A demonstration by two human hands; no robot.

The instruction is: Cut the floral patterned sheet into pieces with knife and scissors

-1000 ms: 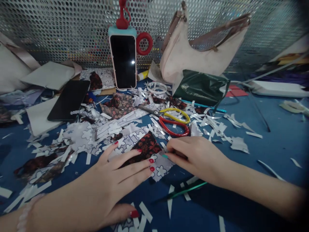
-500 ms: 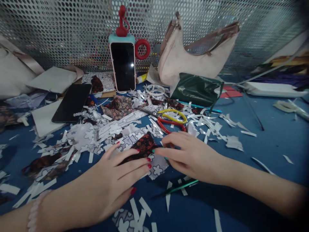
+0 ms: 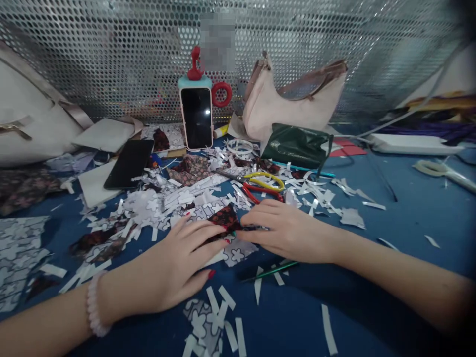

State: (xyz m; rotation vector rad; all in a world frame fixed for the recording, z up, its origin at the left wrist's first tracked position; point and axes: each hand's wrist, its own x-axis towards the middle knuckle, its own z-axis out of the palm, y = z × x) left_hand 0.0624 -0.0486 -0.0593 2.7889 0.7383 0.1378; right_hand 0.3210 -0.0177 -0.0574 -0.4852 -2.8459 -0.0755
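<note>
Both hands have closed in: the left hand point(image 3: 178, 267) lies spread flat on the dark red-flowered fabric scrap point(image 3: 223, 218), the right hand point(image 3: 286, 230) pinches its edge, just before the red-and-yellow-handled scissors point(image 3: 260, 186). The dark green pouch point(image 3: 297, 146) behind bears unreadable script.

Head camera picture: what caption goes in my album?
Two hands, left and right, press a dark flowered fabric piece among paper scraps.

Counts on the blue table point(image 3: 409, 218)
Two hands, two phones, two pale bags, one green pouch point(image 3: 297, 145), one pair of scissors point(image 3: 256, 184), paper scraps past counting
</note>
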